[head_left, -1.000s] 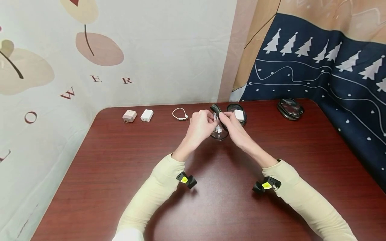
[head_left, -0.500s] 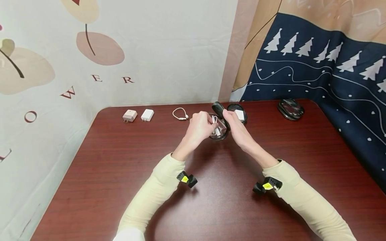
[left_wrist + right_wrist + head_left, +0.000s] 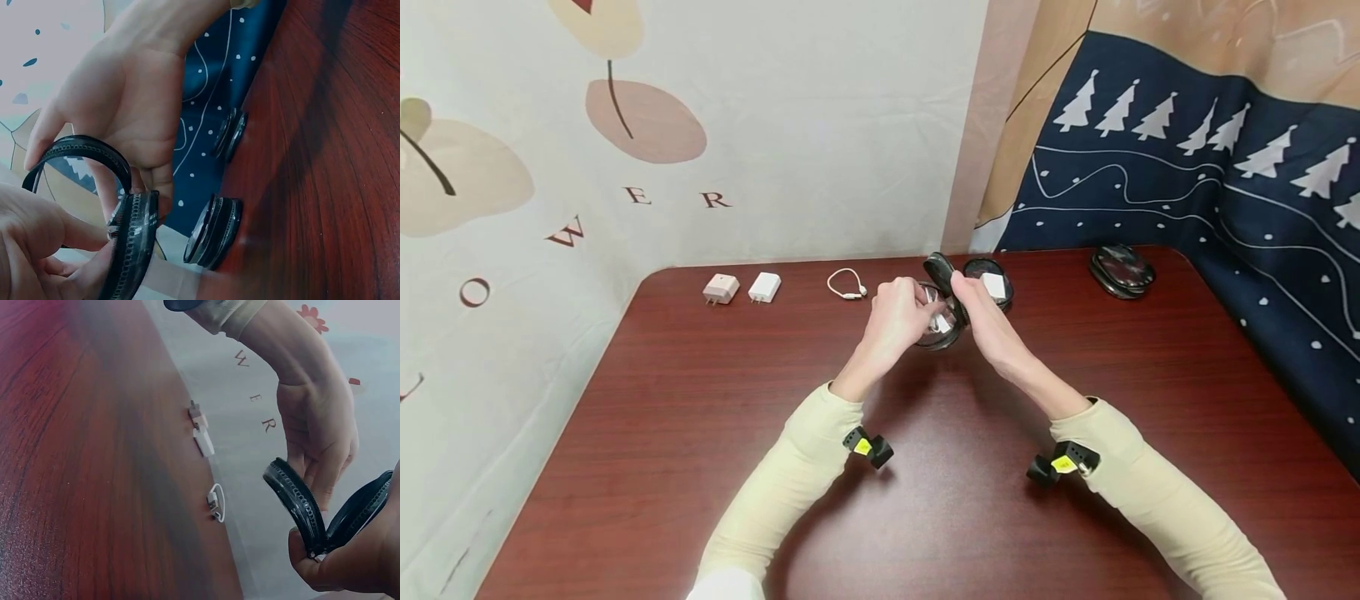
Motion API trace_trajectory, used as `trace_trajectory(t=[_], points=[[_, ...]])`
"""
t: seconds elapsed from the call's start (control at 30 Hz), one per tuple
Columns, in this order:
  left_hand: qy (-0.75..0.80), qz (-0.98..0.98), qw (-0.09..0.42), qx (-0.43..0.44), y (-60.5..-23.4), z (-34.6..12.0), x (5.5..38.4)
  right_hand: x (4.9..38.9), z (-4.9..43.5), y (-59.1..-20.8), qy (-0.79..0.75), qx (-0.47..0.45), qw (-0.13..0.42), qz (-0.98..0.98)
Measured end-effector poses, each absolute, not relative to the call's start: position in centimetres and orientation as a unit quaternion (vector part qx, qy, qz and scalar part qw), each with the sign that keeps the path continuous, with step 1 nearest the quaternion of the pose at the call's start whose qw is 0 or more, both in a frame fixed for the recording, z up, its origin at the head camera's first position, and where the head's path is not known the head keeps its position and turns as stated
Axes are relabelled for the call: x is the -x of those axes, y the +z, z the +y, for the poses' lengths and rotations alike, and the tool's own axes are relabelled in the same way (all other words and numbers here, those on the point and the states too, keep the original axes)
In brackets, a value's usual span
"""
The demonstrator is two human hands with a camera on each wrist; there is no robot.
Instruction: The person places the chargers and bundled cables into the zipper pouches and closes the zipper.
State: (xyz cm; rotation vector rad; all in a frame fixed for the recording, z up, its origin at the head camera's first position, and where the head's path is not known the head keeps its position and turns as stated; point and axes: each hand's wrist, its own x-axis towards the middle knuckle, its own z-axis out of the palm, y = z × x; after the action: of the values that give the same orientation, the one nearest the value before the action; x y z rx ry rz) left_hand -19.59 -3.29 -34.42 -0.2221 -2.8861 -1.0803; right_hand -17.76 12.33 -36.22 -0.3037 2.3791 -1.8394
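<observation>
- Gripping an open, round zippered case (image 3: 953, 319) above the surface (image 3: 970, 508): the right hand (image 3: 988, 323).
- The left hand (image 3: 895, 312) reaches a white cable (image 3: 938, 324) inside; whether it pinches cannot be told.
- A second round case (image 3: 987, 267) sits just behind.

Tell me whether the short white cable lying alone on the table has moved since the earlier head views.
No. In the head view, the white cable lies where it did, judged against the printed letter R on the backdrop.
</observation>
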Motion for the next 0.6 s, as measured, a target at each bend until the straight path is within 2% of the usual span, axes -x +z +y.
trace_trajectory(t=[0.33,0.6], points=[[-0.389,-0.916,0.028,0.092,-34.2,-3.52,19.19,18.27,12.39,-36.37,-0.652,0.086,0.087,0.748],[-0.415,-0.903,0.027,0.11,-33.99,-3.51,18.86,18.51,12.67,-36.8,-0.644,0.078,0.077,0.757]])
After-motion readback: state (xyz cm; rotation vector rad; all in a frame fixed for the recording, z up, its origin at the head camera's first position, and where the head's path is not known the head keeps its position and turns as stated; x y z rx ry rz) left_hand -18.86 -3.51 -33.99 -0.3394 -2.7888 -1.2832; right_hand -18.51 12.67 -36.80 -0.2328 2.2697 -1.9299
